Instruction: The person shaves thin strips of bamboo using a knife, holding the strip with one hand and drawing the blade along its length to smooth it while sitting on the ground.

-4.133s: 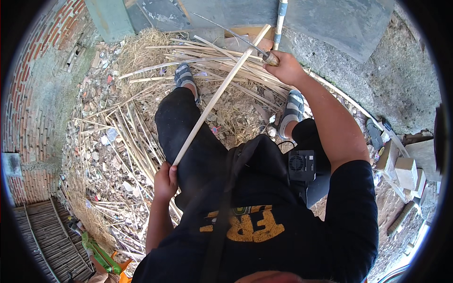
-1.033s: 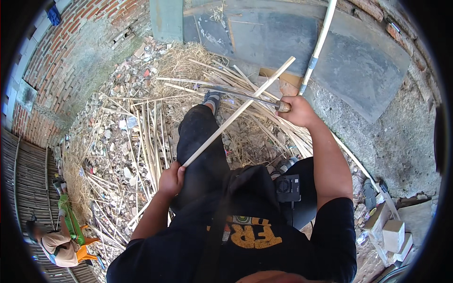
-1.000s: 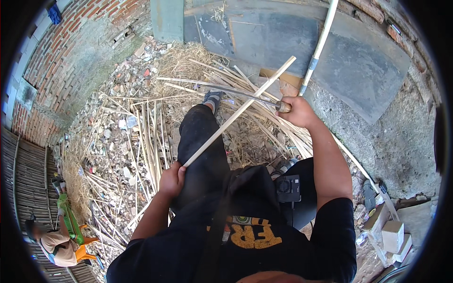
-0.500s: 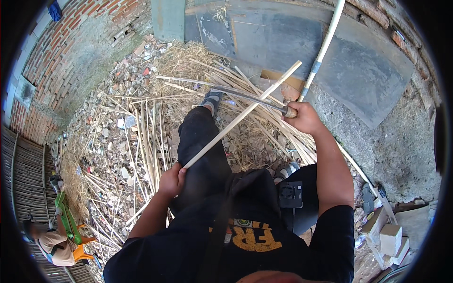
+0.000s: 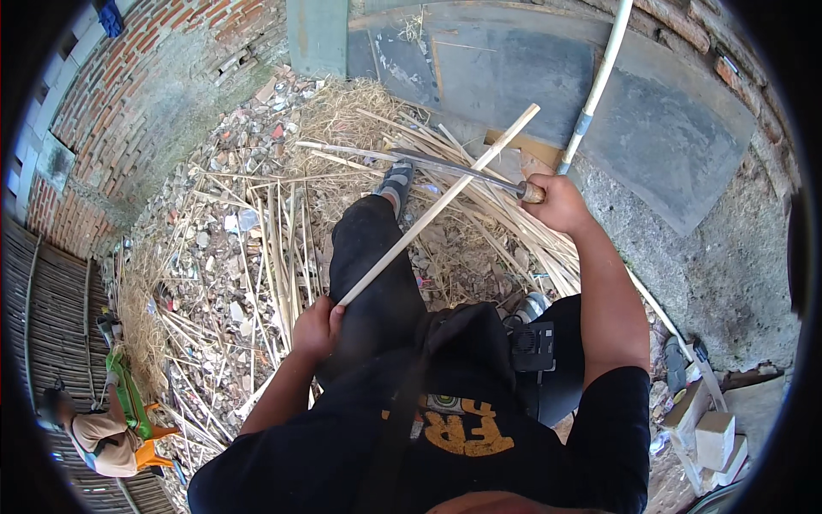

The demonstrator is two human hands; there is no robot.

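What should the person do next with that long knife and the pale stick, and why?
Probably draw the long metal blade with the wooden handle down along the pale bamboo stick. The right hand holds the blade across the stick near its far end, and the left hand grips the near end, steadying it.

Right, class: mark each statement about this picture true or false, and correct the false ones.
1. The left hand holds the lower end of a pale stick. True.
2. The right hand is empty. False: it grips the wooden handle of a long blade.
3. The blade lies across the stick. True.
4. The ground ahead is bare concrete. False: split canes and rubble cover it.
5. A white pipe leans against the wall. True.
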